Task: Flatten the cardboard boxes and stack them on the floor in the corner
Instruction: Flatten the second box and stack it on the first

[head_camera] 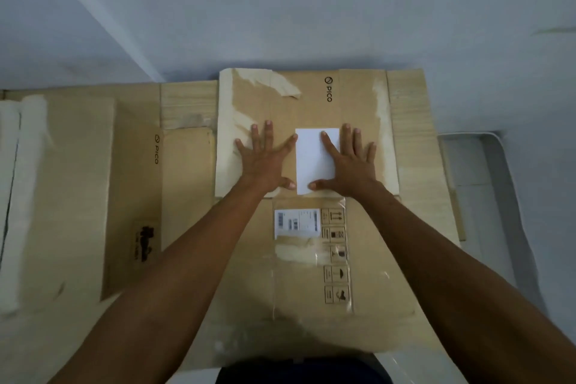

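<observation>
The flattened brown cardboard box (311, 109) with the print "PICO" lies flat on a pale wooden surface (411, 134), and its far edge is close to the grey-white wall (311, 9). The left hand (265, 162) and the right hand (349, 165) both press on its far panel, palms down, fingers straight and spread, gripping nothing. The right hand partly covers a blank white rectangular label (313, 162). A printed shipping sticker (296, 223) is nearer to the person. To the left is a second brown cardboard box (134, 190), and beyond it a white foam piece (21, 196).
</observation>
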